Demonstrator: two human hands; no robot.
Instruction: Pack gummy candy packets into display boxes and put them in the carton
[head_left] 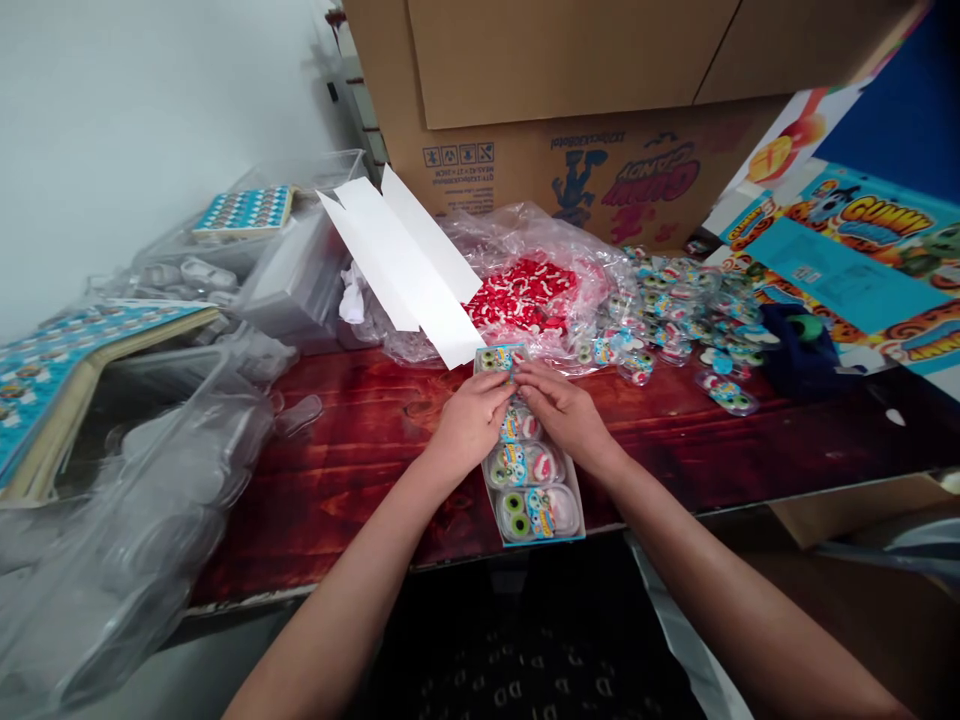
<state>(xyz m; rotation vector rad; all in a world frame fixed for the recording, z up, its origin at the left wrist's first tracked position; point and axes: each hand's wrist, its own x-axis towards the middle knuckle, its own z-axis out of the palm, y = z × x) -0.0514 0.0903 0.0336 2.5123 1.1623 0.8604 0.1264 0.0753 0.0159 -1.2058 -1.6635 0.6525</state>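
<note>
A long narrow display box (576, 490) lies lengthwise before me, its white lid (420, 265) folded back at the far end. Clear gummy candy packs (538, 512) fill it in a row, with green eye-shaped and red-and-white gummies inside. My left hand (476, 415) curls over the box's far half from the left, fingertips on a candy pack. From the right, my right hand (559, 410) meets it, fingers bent down on the same pack. The hands mostly hide that pack; another pack (499, 358) shows just beyond them.
Behind the box lies a plastic bag of red-and-white gummies (525, 295). Filled candy packs (675, 300) are heaped at the right, near a dark blue container (799, 350). Clear tubs with empty plastic shells (187, 450) and printed card stacks (244, 212) stand left. A large carton (510, 170) closes off the back.
</note>
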